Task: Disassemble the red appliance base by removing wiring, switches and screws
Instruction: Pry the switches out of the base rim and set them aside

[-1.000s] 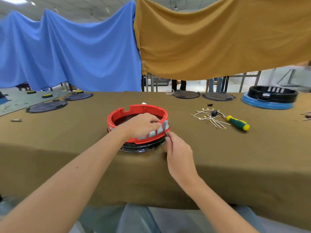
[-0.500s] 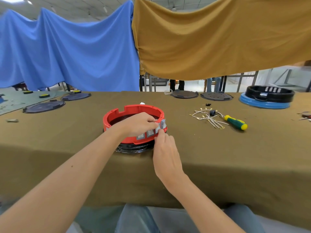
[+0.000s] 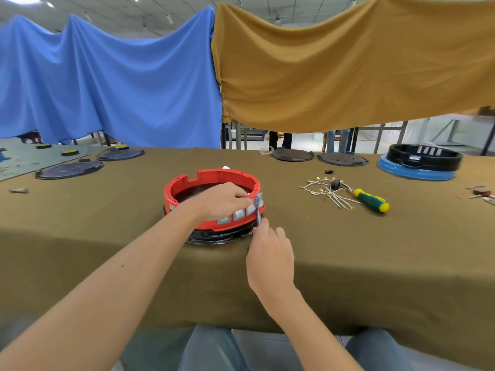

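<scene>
Red base (image 3: pixel 211 175) | left hand (image 3: pixel 222 200) grips rim | right hand (image 3: pixel 269 251) pinches grey switch (image 3: pixel 257 207)

One red appliance base (image 3: pixel 211 180) on the desk (image 3: pixel 348 250). Three grey switches (image 3: pixel 237 215) seen set in its near wall, a fourth grey piece (image 3: pixel 258 207) sticking out at the row's right end. Right of base: one bundle of white wires (image 3: pixel 328 192), one green-and-yellow screwdriver (image 3: pixel 371 200). Four dark round plates (image 3: pixel 69 170) along the far edge. One black base (image 3: pixel 424 156) on one blue ring (image 3: pixel 417 174). Two hands (image 3: pixel 270 253).
</scene>
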The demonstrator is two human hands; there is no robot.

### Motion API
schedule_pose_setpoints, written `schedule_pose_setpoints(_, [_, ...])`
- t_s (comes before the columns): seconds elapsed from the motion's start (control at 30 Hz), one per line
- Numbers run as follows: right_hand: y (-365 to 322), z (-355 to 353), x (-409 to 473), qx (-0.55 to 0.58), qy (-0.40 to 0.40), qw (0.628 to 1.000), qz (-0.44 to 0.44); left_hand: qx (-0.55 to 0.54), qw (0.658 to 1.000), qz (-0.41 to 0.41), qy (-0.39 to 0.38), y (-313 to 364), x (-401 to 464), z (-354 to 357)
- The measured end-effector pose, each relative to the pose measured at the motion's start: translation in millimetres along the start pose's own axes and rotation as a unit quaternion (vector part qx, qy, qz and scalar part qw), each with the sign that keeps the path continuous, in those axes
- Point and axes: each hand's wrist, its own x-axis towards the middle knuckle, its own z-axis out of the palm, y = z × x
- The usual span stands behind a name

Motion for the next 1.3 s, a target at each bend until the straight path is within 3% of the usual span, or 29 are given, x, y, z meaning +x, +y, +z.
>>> schedule_pose_setpoints(0.23, [1, -1, -5, -0.077, -0.041, 0.996, -0.036, -0.008, 1.000, 0.008, 0.000, 2, -1, 0])
schedule_pose_setpoints(0.53, [20, -26, 10, -0.039, -0.095, 0.992, -0.077, 0.003, 1.000, 0.005, 0.013, 6, -4, 0])
schedule_pose_setpoints(0.67, [7, -23, 5, -0.043, -0.111, 0.992, -0.051, -0.007, 1.000, 0.007, 0.011, 5, -5, 1])
schedule_pose_setpoints(1.07, [-31, 13, 6, -0.109, -0.044, 0.993, -0.021, -0.019, 1.000, 0.007, 0.000, 3, -3, -1])
schedule_pose_setpoints(1.23, [-36, 2, 3, -0.140, -0.051, 0.989, 0.004, -0.020, 1.000, 0.008, 0.000, 3, -2, -2])
schedule_pose_setpoints(1.3, [-33, 7, 3, -0.098, -0.076, 0.992, -0.016, -0.019, 1.000, 0.006, 0.001, 4, -4, -2])
